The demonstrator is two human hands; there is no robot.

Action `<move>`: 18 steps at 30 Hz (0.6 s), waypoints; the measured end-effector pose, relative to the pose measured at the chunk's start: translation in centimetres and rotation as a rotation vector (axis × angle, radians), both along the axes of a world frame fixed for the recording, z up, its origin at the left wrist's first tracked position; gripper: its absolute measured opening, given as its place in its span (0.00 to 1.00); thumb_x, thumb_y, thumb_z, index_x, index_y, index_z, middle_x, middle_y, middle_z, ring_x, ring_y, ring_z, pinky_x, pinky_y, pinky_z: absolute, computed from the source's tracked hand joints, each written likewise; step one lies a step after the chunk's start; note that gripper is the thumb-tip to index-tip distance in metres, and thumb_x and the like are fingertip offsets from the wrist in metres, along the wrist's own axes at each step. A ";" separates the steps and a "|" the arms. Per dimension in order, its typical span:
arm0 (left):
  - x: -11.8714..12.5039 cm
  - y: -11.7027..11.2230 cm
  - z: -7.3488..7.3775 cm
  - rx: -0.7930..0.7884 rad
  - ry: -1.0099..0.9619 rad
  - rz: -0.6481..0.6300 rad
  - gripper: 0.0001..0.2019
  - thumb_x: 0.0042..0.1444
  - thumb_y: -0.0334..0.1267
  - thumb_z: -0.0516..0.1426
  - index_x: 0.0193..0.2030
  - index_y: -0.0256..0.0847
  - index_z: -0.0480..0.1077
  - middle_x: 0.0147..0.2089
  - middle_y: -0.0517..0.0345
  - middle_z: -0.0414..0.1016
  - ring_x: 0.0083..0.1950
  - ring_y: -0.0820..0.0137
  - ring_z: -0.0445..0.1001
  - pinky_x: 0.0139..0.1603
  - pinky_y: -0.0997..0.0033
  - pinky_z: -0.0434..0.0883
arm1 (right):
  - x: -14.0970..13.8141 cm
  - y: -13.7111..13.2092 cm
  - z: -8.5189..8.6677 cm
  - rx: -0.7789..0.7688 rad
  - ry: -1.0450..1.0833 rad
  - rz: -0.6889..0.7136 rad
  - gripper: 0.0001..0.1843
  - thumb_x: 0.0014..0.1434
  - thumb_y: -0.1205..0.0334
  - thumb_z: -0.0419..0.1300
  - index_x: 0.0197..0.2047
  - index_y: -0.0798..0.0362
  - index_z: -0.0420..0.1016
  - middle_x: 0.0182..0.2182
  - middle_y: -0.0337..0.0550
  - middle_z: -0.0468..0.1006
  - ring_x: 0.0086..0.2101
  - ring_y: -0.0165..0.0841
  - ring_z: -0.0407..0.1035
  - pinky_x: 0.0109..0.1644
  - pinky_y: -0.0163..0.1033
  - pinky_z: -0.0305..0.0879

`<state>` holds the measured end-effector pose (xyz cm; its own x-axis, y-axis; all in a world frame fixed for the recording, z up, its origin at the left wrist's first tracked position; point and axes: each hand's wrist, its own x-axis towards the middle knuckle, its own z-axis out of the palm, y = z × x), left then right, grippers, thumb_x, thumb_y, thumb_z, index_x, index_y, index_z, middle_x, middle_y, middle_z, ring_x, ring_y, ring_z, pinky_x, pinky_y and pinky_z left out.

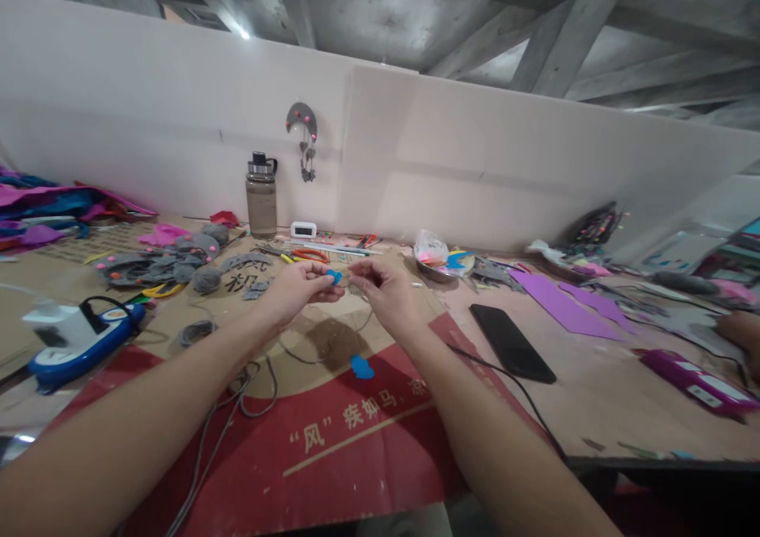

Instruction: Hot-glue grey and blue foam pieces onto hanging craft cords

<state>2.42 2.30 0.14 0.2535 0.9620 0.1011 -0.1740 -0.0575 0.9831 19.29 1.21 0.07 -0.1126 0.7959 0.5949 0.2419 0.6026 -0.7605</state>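
Over the cardboard, my left hand [297, 291] pinches a small blue cutout piece [334, 276] between thumb and fingers. Close beside it, my right hand [383, 287] is closed in a pinch; a thin grey string [309, 360] runs up to its fingers. What exactly sits between the right fingertips is too small to make out fully. A second blue cutout [362, 367] lies flat on the red-and-tan cardboard [356, 458] below my hands. Loops of the same grey string trail across the left part of the cardboard.
A water bottle [262, 196] and small clock [303, 230] stand by the partition. Left are grey felt pieces [160, 264] and a blue power strip [89, 351]. Right are a bowl [442, 266], phone [511, 343], purple sheets [564, 303], a magenta tool [697, 380] and another person's hand [742, 335].
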 end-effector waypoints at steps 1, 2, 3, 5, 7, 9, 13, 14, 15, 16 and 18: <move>0.0 0.0 0.0 0.001 0.008 -0.004 0.09 0.48 0.32 0.62 0.33 0.33 0.67 0.29 0.53 0.76 0.31 0.71 0.77 0.40 0.68 0.75 | 0.1 -0.1 0.0 0.020 -0.025 -0.020 0.05 0.52 0.64 0.59 0.33 0.52 0.74 0.29 0.39 0.75 0.30 0.30 0.67 0.35 0.37 0.62; 0.0 0.0 0.0 0.001 0.020 -0.004 0.09 0.48 0.33 0.62 0.33 0.32 0.68 0.29 0.53 0.76 0.32 0.71 0.77 0.41 0.67 0.75 | 0.1 -0.2 0.1 0.045 -0.053 -0.043 0.04 0.52 0.64 0.59 0.33 0.52 0.74 0.29 0.39 0.76 0.30 0.31 0.68 0.36 0.37 0.62; 0.0 -0.1 0.0 0.000 0.036 -0.003 0.09 0.48 0.33 0.62 0.33 0.32 0.68 0.29 0.53 0.77 0.32 0.71 0.77 0.41 0.67 0.75 | 0.2 -0.2 0.1 0.074 -0.083 -0.069 0.04 0.53 0.64 0.58 0.32 0.52 0.75 0.29 0.40 0.76 0.31 0.31 0.68 0.37 0.38 0.62; -0.1 -0.2 0.1 0.002 0.081 -0.003 0.10 0.48 0.35 0.63 0.34 0.32 0.69 0.29 0.51 0.77 0.32 0.70 0.77 0.40 0.67 0.75 | 0.3 -0.2 0.1 0.137 -0.145 -0.123 0.04 0.54 0.65 0.57 0.32 0.51 0.74 0.30 0.41 0.76 0.33 0.32 0.68 0.39 0.38 0.62; -0.1 -0.3 0.1 0.009 0.127 -0.007 0.11 0.48 0.37 0.63 0.34 0.32 0.70 0.30 0.51 0.77 0.32 0.69 0.77 0.38 0.67 0.75 | 0.3 -0.1 0.0 0.187 -0.197 -0.159 0.04 0.55 0.66 0.57 0.31 0.52 0.73 0.31 0.42 0.74 0.34 0.33 0.67 0.39 0.38 0.61; -0.1 -0.4 0.1 0.022 0.158 -0.017 0.11 0.48 0.39 0.62 0.34 0.32 0.70 0.30 0.51 0.77 0.31 0.69 0.77 0.37 0.67 0.75 | 0.3 0.0 -0.1 0.221 -0.244 -0.164 0.03 0.55 0.66 0.57 0.31 0.52 0.72 0.31 0.42 0.72 0.35 0.33 0.66 0.39 0.38 0.61; 0.0 -0.3 -0.1 0.045 0.147 -0.034 0.12 0.47 0.39 0.62 0.35 0.32 0.71 0.30 0.52 0.77 0.33 0.68 0.78 0.40 0.65 0.75 | 0.1 -0.1 -0.2 0.246 -0.307 -0.138 0.04 0.56 0.67 0.56 0.31 0.52 0.71 0.32 0.42 0.70 0.35 0.33 0.64 0.38 0.38 0.60; 0.0 -0.3 -0.1 0.048 0.141 -0.036 0.12 0.47 0.40 0.63 0.35 0.33 0.71 0.30 0.52 0.77 0.33 0.68 0.78 0.41 0.64 0.75 | 0.1 -0.1 -0.2 0.247 -0.313 -0.139 0.04 0.56 0.67 0.56 0.31 0.52 0.71 0.32 0.42 0.70 0.35 0.33 0.64 0.38 0.38 0.60; 0.1 -0.3 -0.2 0.050 0.138 -0.036 0.13 0.46 0.40 0.63 0.35 0.33 0.71 0.31 0.52 0.77 0.33 0.68 0.78 0.41 0.64 0.75 | 0.1 -0.2 -0.2 0.249 -0.315 -0.145 0.04 0.56 0.67 0.56 0.31 0.52 0.71 0.32 0.42 0.70 0.35 0.33 0.64 0.38 0.39 0.60; 0.1 -0.3 -0.2 0.050 0.140 -0.037 0.13 0.46 0.40 0.63 0.35 0.33 0.71 0.31 0.51 0.77 0.33 0.68 0.78 0.41 0.64 0.75 | 0.1 -0.2 -0.2 0.251 -0.316 -0.154 0.04 0.57 0.67 0.56 0.31 0.52 0.70 0.31 0.42 0.70 0.35 0.33 0.64 0.38 0.39 0.60; 0.1 -0.3 -0.2 0.051 0.146 -0.042 0.14 0.45 0.41 0.64 0.35 0.32 0.72 0.31 0.51 0.78 0.33 0.68 0.78 0.41 0.64 0.75 | 0.1 -0.2 -0.2 0.256 -0.314 -0.168 0.04 0.56 0.67 0.56 0.31 0.52 0.70 0.31 0.42 0.70 0.35 0.33 0.64 0.38 0.39 0.61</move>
<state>2.54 2.00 -0.01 0.3092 0.9448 0.1085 -0.0325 -0.1035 0.9941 19.41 0.99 -0.13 -0.2014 0.6503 0.7325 0.5484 0.6945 -0.4657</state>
